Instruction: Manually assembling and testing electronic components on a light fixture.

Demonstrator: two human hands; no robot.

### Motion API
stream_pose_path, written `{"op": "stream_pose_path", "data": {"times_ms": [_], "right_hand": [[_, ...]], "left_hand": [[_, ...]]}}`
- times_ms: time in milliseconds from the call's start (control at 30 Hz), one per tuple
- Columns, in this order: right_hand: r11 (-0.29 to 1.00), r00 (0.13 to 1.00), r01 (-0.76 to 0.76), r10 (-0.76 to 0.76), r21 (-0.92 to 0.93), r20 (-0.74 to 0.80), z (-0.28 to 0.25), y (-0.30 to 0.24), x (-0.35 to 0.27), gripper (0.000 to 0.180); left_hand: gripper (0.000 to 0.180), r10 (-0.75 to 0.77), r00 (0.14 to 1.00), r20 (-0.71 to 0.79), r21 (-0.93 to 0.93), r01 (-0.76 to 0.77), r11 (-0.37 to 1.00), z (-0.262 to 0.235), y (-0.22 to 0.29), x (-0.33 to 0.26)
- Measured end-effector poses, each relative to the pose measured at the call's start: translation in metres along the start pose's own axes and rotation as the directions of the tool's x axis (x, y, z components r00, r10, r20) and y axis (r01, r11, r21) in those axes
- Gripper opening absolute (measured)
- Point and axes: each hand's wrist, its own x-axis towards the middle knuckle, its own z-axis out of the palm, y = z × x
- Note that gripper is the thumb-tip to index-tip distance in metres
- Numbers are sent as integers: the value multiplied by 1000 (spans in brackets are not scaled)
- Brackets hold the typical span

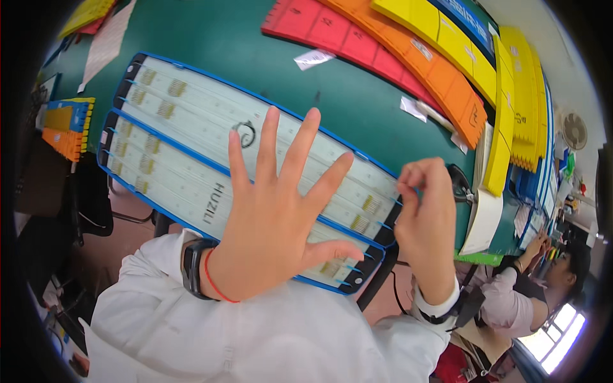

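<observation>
A long, flat, blue-rimmed case (204, 113) lies opened in two halves, slanting across the near edge of the green table. Its pale panels carry fine lengthwise lines, short blue pegs at the black ends and groups of small yellowish strips. My left hand (271, 210) is spread flat over the middle of the case, fingers apart, and nothing is in it. By the case's right end, my right hand (426, 214) is raised with thumb and fingertips pinched together. Whatever sits between those fingertips is too small to make out.
Red (332, 35), orange (418, 57) and yellow (453, 45) foam boards lie along the far side of the green table (211, 32). Black-handled scissors (460, 183) and white paper (483, 220) are right of my right hand. Another person (514, 297) works further right.
</observation>
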Motion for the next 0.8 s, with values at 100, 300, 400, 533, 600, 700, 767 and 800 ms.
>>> {"op": "stream_pose_path", "data": {"times_ms": [100,300,400,533,600,700,767,800], "right_hand": [[997,998,-40,43,-60,41,6,3,-2,27],[988,998,-24,14,-150,-68,-20,31,-12,39],[956,978,-135,87,-260,-187,-43,64,-20,50],[975,989,-128,110,-183,-103,-49,93,-28,61],[992,958,-109,123,68,-261,-43,98,-34,61],[935,850,46,149,352,-506,-30,91,-41,60],[653,731,370,235,661,-641,-12,76,-37,60],[657,734,301,303,691,-608,-4,66,-32,57]], "left_hand": [[86,18,999,30,16,-19,1000,16,5,12],[80,93,990,110,56,-99,993,29,7,14],[81,107,986,131,52,-115,992,30,11,14],[82,102,982,157,13,-106,994,28,9,16],[82,101,982,160,5,-103,995,27,7,19],[79,122,980,160,-40,-117,992,25,8,24],[75,94,982,162,-86,-81,993,23,8,27],[75,99,981,168,-88,-85,992,23,7,29]]}}
